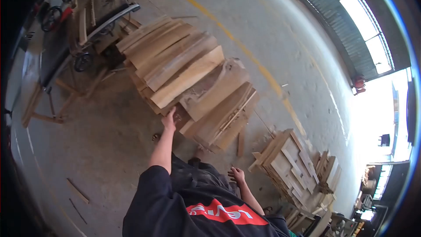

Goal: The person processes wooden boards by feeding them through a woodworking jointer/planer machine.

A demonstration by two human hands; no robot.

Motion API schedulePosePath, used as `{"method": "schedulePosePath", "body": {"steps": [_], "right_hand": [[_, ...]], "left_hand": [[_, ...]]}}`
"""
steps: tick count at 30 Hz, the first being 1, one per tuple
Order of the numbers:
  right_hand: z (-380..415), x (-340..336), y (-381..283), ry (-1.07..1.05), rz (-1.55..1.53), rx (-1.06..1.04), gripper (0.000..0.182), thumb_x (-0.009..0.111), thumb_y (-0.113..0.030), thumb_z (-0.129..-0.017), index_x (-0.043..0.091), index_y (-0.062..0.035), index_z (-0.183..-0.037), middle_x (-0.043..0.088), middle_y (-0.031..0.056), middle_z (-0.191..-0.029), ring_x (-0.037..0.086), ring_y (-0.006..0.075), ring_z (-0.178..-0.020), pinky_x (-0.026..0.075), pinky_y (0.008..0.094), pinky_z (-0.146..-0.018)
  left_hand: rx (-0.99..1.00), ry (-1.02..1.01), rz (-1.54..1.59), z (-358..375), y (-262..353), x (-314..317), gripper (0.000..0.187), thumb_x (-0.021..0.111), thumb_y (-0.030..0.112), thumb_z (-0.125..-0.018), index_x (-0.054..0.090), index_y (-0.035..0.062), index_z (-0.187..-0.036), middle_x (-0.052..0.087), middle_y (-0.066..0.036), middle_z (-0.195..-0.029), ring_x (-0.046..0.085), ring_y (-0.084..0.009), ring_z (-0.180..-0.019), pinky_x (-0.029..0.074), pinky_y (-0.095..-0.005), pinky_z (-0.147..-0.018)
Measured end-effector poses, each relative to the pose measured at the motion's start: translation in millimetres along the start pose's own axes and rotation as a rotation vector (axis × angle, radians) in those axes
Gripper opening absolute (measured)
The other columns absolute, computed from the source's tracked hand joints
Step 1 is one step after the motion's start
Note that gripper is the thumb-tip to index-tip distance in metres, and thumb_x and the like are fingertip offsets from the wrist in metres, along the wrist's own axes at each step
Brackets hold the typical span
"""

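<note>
Wood stack: wide, uneven stack of brown and tan wooden boards (162, 57), overlapping like shingles, directly ahead of the person.
Left hand: the bare left hand (169, 120) is at the stack's near edge, touching or just beside a dark brown flat board (181, 116); whether the fingers grip it, I cannot tell.
Right hand: the bare right hand (237, 175) is low beside the body, fingers loosely curved, nothing visible in them.
Overlap risk: a pull on the dark board could drag the pale yellow plank (188, 78) nearby, because the pieces lie loosely and unevenly.
Splinter risk: rough edges, such as those on the thin ragged wooden strips (230, 120) to the right, could prick bare skin.
Foot risk: a board slipping off the near side could land on the feet, since the person stands close.
Trip risk: a thin brown stick (78, 191) lies on the grey concrete floor (109, 149), left of the body.
</note>
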State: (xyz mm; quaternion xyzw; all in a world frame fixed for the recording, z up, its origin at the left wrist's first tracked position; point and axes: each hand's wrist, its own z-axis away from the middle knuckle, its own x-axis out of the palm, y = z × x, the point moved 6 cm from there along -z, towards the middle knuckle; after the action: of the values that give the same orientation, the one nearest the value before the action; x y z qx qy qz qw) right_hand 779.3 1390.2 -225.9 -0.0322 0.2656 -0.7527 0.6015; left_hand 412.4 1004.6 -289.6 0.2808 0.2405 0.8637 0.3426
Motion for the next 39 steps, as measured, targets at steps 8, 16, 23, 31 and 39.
{"method": "schedulePosePath", "body": {"steps": [8,16,23,31,39], "right_hand": [[23.1,-26.9,67.9,0.116,-0.15,0.002,0.04,0.069,-0.025,-0.1,0.069,0.0089,-0.121,0.078,0.0178,-0.11,0.077,0.0304,-0.096,0.06,0.0394,-0.084],[-11.2,34.2,30.4,0.035,0.536,-0.229,0.046,0.071,-0.047,-0.096,0.078,-0.0082,-0.121,0.08,0.012,-0.108,0.075,0.0212,-0.105,0.056,0.0362,-0.093],[-8.5,67.2,-19.1,-0.088,0.459,-0.339,0.038,0.069,-0.039,-0.102,0.078,-0.0022,-0.099,0.063,-0.0011,-0.071,0.056,0.0091,-0.067,0.047,0.0305,-0.061],[-97.2,108.6,-17.6,-0.303,0.322,-0.074,0.042,0.068,-0.036,-0.102,0.071,0.0008,-0.121,0.078,0.0124,-0.102,0.073,0.0193,-0.082,0.057,0.0313,-0.069],[-84.3,223.9,-151.2,-0.425,0.421,-0.283,0.034,0.061,-0.029,-0.107,0.066,0.0008,-0.123,0.077,0.0153,-0.106,0.076,0.0235,-0.091,0.059,0.0342,-0.069]], "left_hand": [[0.2,0.215,-0.116,9.6,30.8,-22.6,0.035,0.093,0.02,-0.081,0.075,0.0001,-0.104,0.075,-0.005,-0.094,0.069,-0.0146,-0.079,0.059,-0.0317,-0.074],[0.431,0.021,0.22,-11.9,54.6,-29.9,0.101,0.097,0.02,-0.075,0.035,-0.004,-0.151,0.052,-0.017,-0.149,0.059,-0.0273,-0.129,0.057,-0.0419,-0.099],[0.166,-0.035,-0.291,-15.8,108.0,-26.5,0.103,0.101,0.031,-0.067,0.047,-0.0069,-0.145,0.063,-0.022,-0.138,0.068,-0.0284,-0.119,0.059,-0.0402,-0.098],[0.216,0.117,-0.426,19.2,125.9,-35.5,0.132,0.103,0.056,-0.054,0.037,-0.0163,-0.144,0.054,-0.033,-0.144,0.057,-0.0389,-0.134,0.051,-0.0444,-0.112],[0.203,0.045,-0.398,27.4,131.5,-42.7,0.091,0.103,0.055,-0.052,0.075,-0.0136,-0.105,0.077,-0.024,-0.107,0.075,-0.0268,-0.096,0.061,-0.0384,-0.088]]}}
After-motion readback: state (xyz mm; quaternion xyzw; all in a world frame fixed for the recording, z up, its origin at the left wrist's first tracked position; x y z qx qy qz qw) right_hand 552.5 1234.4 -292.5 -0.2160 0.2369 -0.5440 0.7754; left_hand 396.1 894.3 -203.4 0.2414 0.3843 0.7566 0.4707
